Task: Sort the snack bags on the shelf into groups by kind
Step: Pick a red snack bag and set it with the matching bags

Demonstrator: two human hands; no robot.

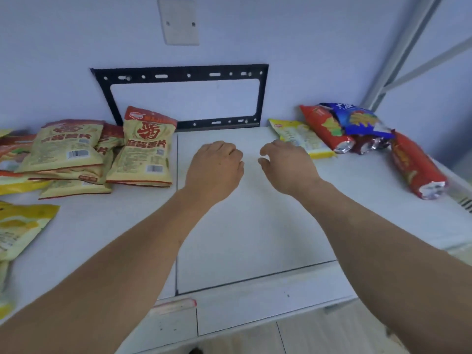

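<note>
Fingers of the left hand (214,167) are loosely curled with nothing held; those of the right hand (286,164) are likewise relaxed and empty (thumb slightly apart). Both hands are held over the bare middle of the white shelf (255,226), below the black wall bracket (184,98). Left of the bracket, tan snack bags (102,154) are piled together. Right of it, a yellow bag (301,139), red bags (324,129) and a blue bag (357,118) lie heaped.
</note>
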